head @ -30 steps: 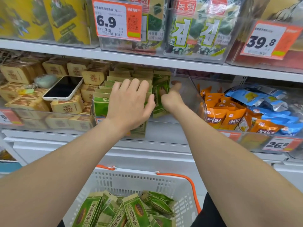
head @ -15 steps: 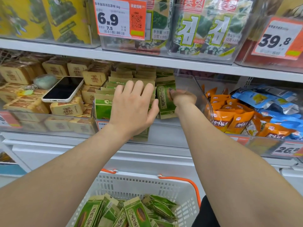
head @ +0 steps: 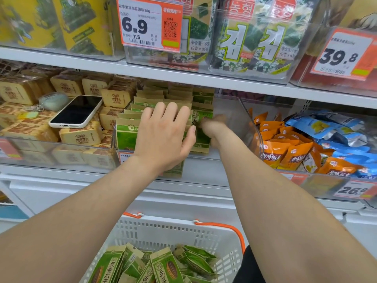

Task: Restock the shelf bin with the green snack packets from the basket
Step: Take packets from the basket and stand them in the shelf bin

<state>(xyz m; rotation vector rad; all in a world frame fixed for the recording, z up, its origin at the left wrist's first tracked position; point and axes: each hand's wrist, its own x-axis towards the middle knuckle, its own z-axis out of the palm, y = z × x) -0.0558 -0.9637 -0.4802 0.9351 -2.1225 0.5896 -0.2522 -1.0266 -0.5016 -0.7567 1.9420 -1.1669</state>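
Observation:
Green snack packets [head: 126, 135] stand in rows inside a clear shelf bin [head: 242, 123] on the middle shelf. My left hand [head: 163, 135] lies flat against the front of these rows, fingers straight, holding them back to the left. My right hand [head: 214, 125] is blurred by motion inside the bin's free right part. Its fingers curl at the right edge of the rightmost upright green packet [head: 202, 117]. Below, a white basket [head: 163, 227] with orange handles holds several more green packets [head: 163, 266].
A phone [head: 75, 111] lies on tan packets [head: 81, 137] in the bin to the left. Orange packets [head: 285, 152] and blue packets [head: 326, 131] fill the bin to the right. Seaweed packs [head: 255, 37] and price tags [head: 151, 23] line the shelf above.
My right hand stood a green packet upright at the right end of the rows and now sits slightly lower against it. My left hand stayed pressed on the rows.

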